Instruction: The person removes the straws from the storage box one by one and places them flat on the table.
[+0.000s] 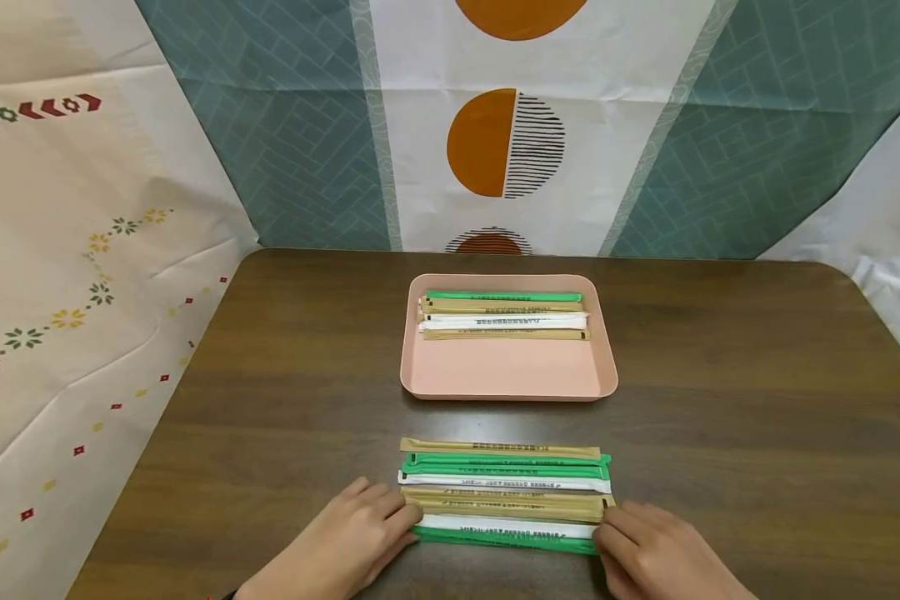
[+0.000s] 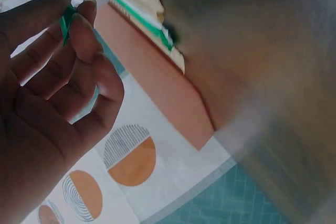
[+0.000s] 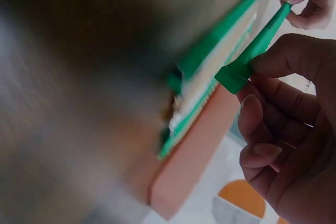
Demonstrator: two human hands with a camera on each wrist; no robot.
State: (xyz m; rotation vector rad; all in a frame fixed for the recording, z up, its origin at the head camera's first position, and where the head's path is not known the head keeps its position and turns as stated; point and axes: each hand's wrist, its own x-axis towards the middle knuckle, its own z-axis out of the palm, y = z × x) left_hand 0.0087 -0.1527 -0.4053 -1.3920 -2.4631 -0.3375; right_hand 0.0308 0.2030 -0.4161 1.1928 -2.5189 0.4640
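A green wrapped straw [image 1: 506,540] runs crosswise at the near end of a row of slim wrapped straws on the table. My left hand [image 1: 356,533] pinches its left end between thumb and fingertips, and my right hand [image 1: 656,546] pinches the right end. In the right wrist view the green wrapped straw [image 3: 257,51] stretches between both hands. Just beyond it lie a white wrapped straw [image 1: 506,526] and several tan ones [image 1: 506,503]. Farther back in the row come another white one [image 1: 506,482], green ones [image 1: 506,465] and a tan one [image 1: 498,448].
A pink tray [image 1: 502,379] stands behind the row, with several green, tan and white wrapped straws [image 1: 504,321] lined up in its far half. The brown wooden table [image 1: 285,375] ends at a patterned cloth [image 1: 300,125] at the back.
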